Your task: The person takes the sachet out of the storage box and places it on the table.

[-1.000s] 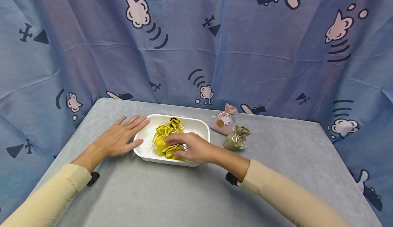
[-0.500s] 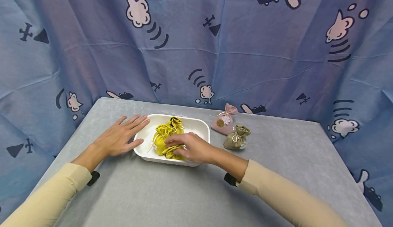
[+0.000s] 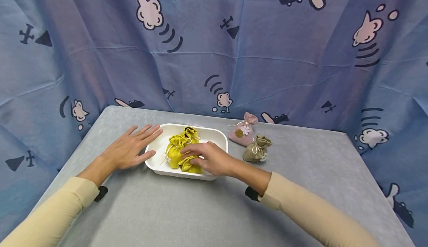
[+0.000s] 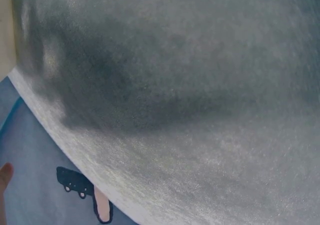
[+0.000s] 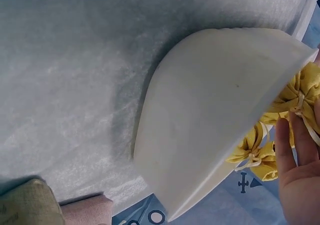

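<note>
A white tray (image 3: 200,177) holds several yellow drawstring pouches, two at its middle and back and one at the front. My right hand (image 3: 215,159) reaches into it, with thumb and fingers around the gathered top of the front yellow pouch (image 3: 191,168). Another yellow pouch (image 3: 174,158) stands just left of those fingertips. In the right wrist view, fingers (image 5: 300,140) lie against a pouch's tied neck beyond the tray wall (image 5: 215,95). My left hand (image 3: 128,150) lies spread, its straight fingers and thumb at the tray's left rim.
Right of the tray, a pink pouch (image 3: 242,133) with a white flower stands behind an olive-brown pouch (image 3: 256,151). They rest on a grey cloth-covered table (image 3: 187,213). A blue patterned curtain (image 3: 200,46) hangs along the table's back edge.
My right thumb has shifted slightly upward, and more of the front yellow pouch shows below it. The left hand stays at the rim.
</note>
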A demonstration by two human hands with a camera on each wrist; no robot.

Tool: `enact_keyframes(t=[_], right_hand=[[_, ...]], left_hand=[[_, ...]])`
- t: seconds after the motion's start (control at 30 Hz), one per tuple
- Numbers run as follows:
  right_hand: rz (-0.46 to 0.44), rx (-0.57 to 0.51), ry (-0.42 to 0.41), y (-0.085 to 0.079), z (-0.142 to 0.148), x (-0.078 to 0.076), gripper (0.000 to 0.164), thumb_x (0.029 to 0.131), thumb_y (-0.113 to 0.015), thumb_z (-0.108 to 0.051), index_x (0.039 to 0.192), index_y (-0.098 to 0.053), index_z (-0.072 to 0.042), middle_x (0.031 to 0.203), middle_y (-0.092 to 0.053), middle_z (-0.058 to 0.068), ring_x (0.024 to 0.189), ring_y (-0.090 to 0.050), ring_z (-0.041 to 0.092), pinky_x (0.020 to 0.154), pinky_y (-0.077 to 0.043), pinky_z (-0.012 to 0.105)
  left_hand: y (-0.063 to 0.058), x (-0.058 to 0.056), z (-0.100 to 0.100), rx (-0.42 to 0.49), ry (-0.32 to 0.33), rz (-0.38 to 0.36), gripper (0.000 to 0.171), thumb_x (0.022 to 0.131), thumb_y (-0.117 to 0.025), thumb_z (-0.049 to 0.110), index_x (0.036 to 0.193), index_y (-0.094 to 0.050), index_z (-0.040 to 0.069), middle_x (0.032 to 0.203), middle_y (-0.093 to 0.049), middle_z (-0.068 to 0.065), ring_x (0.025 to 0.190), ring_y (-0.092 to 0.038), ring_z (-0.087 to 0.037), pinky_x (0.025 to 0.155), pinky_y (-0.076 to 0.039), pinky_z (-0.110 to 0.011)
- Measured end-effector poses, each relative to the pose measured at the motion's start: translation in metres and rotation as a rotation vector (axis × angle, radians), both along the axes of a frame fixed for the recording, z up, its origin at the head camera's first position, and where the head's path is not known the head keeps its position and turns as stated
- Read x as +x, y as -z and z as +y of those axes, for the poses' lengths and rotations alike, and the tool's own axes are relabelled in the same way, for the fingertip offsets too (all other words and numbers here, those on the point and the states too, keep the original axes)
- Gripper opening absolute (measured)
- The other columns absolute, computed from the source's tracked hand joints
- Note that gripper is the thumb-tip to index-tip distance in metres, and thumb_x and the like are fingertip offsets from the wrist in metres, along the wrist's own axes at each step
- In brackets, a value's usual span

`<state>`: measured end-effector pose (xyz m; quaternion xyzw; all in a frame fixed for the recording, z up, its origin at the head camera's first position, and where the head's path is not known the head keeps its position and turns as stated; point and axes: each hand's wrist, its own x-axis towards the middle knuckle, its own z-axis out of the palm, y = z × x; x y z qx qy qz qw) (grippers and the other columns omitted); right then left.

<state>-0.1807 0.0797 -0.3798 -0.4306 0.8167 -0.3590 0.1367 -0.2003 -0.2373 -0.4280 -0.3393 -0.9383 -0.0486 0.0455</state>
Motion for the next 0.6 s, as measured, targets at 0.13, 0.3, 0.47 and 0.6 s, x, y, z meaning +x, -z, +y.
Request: enact_keyframes(t=[0.13, 0.3, 0.47, 0.6], right_hand=[[-0.004, -0.017, 0.021, -0.002, 0.004, -0.002, 0.035, 0.091, -0.066, 0.005, 0.125, -0.065, -0.001, 0.115, -0.073, 0.007, 0.110, -0.068, 0.014, 0.096, -0.051, 0.027], [-0.026, -0.021, 0.064, -0.005, 0.010, -0.003, 0.034, 0.091, -0.066, 0.005, 0.125, -0.065, 0.001, 0.119, -0.071, 0.011, 0.108, -0.068, 0.016, 0.094, -0.052, 0.026], [-0.046, -0.031, 0.088, -0.015, 0.016, -0.004, 0.033, 0.092, -0.065, 0.006, 0.124, -0.065, 0.000, 0.123, -0.069, 0.014, 0.109, -0.068, 0.019, 0.095, -0.052, 0.027], [-0.044, -0.033, 0.104, -0.024, 0.021, -0.005, 0.033, 0.093, -0.064, 0.005, 0.125, -0.065, 0.001, 0.124, -0.067, 0.016, 0.110, -0.068, 0.020, 0.097, -0.051, 0.029]], left_hand=[[0.000, 0.000, 0.000, 0.005, 0.003, 0.003, 0.070, 0.101, -0.048, 0.049, 0.159, -0.027, 0.015, 0.162, -0.029, -0.006, 0.147, -0.028, -0.033, 0.115, -0.021, -0.062], [0.000, 0.000, 0.000, 0.007, 0.000, 0.005, 0.070, 0.101, -0.049, 0.048, 0.159, -0.027, 0.015, 0.162, -0.029, -0.006, 0.147, -0.029, -0.033, 0.115, -0.021, -0.062], [0.000, 0.001, 0.000, -0.003, -0.006, -0.003, 0.071, 0.100, -0.051, 0.046, 0.159, -0.026, 0.015, 0.162, -0.029, -0.006, 0.147, -0.028, -0.033, 0.115, -0.020, -0.062], [-0.001, 0.001, 0.001, -0.005, -0.007, -0.007, 0.072, 0.100, -0.053, 0.046, 0.159, -0.026, 0.015, 0.162, -0.029, -0.007, 0.147, -0.028, -0.032, 0.115, -0.020, -0.062]])
